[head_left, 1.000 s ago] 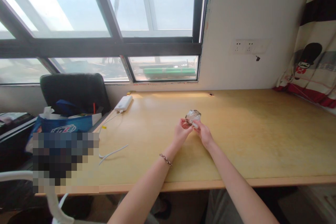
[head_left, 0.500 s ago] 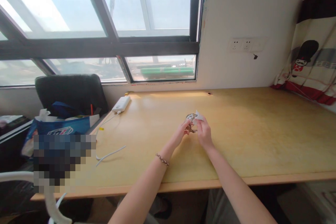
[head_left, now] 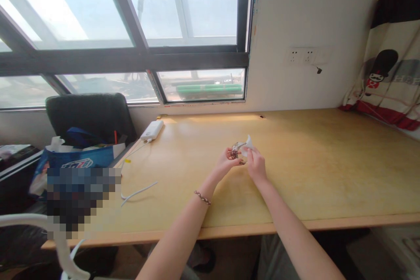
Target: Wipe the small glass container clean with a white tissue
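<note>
Above the middle of the wooden table (head_left: 183,201), my left hand (head_left: 223,162) is closed around a small shiny object with curved silver and brown parts (head_left: 235,153). Its exact kind is too small to make out, and fingers cover part of it. My right hand (head_left: 257,165) pinches a white tissue (head_left: 249,142) against the right side of that object. One corner of the tissue sticks up past the fingertips. A twisted bracelet (head_left: 202,197) circles my left wrist.
A white power bank (head_left: 152,131) lies at the table's back left, with a white cable (head_left: 139,190) trailing forward. Left of the table stand a black chair (head_left: 90,116) and a blue bag (head_left: 78,157). A window and wall sockets (head_left: 301,55) are behind.
My left hand has turned the shiny object, so its curved parts face another way. The tissue has shifted slightly, with its tip higher. My right hand remains close beside it.
</note>
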### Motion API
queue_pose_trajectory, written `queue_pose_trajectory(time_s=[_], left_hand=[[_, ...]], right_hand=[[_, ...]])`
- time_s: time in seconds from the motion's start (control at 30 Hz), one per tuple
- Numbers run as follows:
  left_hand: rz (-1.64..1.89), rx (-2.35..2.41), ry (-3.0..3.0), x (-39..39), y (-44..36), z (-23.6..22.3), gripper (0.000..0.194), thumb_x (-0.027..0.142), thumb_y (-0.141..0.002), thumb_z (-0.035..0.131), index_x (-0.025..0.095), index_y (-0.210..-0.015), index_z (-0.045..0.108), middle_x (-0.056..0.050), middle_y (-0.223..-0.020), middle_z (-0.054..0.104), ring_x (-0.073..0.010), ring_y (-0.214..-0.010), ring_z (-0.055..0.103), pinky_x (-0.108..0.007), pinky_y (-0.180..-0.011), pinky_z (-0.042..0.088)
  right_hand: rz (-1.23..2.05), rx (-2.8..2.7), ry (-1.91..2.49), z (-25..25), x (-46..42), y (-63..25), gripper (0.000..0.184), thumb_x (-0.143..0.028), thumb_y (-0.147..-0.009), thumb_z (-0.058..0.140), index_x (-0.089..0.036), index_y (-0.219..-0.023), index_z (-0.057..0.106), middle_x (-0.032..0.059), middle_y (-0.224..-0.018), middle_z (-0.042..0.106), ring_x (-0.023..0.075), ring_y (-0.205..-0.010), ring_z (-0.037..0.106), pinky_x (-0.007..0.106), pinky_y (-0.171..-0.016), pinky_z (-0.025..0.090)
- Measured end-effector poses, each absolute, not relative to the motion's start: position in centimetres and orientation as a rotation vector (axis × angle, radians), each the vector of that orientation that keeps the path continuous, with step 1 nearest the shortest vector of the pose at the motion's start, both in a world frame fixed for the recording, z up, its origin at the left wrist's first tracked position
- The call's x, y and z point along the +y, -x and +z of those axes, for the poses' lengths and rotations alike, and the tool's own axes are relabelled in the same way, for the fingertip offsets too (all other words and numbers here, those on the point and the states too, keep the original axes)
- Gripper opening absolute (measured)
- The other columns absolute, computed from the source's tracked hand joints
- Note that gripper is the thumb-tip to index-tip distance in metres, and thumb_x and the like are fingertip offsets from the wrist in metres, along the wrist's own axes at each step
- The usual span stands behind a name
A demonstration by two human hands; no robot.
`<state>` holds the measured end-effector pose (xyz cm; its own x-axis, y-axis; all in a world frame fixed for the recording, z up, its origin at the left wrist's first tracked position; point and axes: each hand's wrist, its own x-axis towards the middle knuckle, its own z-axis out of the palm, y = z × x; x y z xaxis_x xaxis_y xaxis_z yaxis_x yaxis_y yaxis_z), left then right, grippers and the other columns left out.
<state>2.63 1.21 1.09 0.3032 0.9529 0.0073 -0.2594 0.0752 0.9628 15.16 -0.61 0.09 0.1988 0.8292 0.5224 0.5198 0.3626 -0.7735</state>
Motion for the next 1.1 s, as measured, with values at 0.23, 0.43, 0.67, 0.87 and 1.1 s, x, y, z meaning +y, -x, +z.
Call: queue_pose_trajectory(time_s=[0.23,0.43,0.67,0.87,1.1], left_hand=[[1.330,0.810,-1.113,1.6,-2.9,-0.6,0.041,0.016,-0.055,0.069,0.015,-0.085,0.040,-0.003,-0.086,0.058,-0.0127,-0.078,0.057,-0.027,-0.072,0.044],[1.319,0.804,-1.161,1.9,-2.8,-1.0,0.041,0.017,-0.052,0.071,0.015,-0.084,0.044,-0.004,-0.091,0.058,-0.0142,-0.084,0.055,-0.026,-0.074,0.042],[0.897,0.962,-1.293,1.5,-2.4,-0.1,0.031,0.038,-0.058,0.066,0.010,-0.067,0.056,0.000,-0.053,0.054,-0.0069,-0.045,0.046,-0.019,-0.043,0.034],[0.905,0.690,-0.896,1.2,-2.5,0.0,0.028,0.034,-0.067,0.060,0.009,-0.081,0.055,-0.010,-0.080,0.061,-0.0097,-0.057,0.056,-0.023,-0.057,0.046],[1.242,0.684,-0.851,1.4,-3.1,-0.6,0.033,0.018,-0.057,0.070,0.013,-0.081,0.048,-0.005,-0.080,0.060,-0.0145,-0.078,0.058,-0.032,-0.079,0.043]], right_hand=[[0.691,-1.433,1.318,-0.9,-0.4,-14.3,0.037,-0.042,-0.083,0.032,-0.024,-0.100,0.060,0.0046,-0.100,0.062,0.0219,-0.097,0.054,0.035,-0.085,0.039],[0.555,-1.492,1.331,-1.0,-0.7,-14.2,0.039,-0.036,-0.085,0.027,-0.021,-0.107,0.056,0.0066,-0.107,0.058,0.0210,-0.102,0.052,0.036,-0.088,0.038],[0.160,-1.556,1.346,-0.2,-1.2,-14.9,0.037,-0.027,-0.086,0.027,-0.015,-0.111,0.051,0.0103,-0.112,0.054,0.0202,-0.100,0.052,0.034,-0.086,0.041],[0.186,-1.547,1.261,0.6,-1.5,-14.8,0.036,-0.025,-0.086,0.026,-0.017,-0.109,0.053,0.0088,-0.113,0.053,0.0191,-0.103,0.050,0.033,-0.088,0.039],[0.458,-1.412,1.204,-0.4,-0.7,-14.2,0.038,-0.031,-0.086,0.028,-0.016,-0.105,0.057,0.0087,-0.108,0.057,0.0190,-0.102,0.052,0.033,-0.089,0.038]])
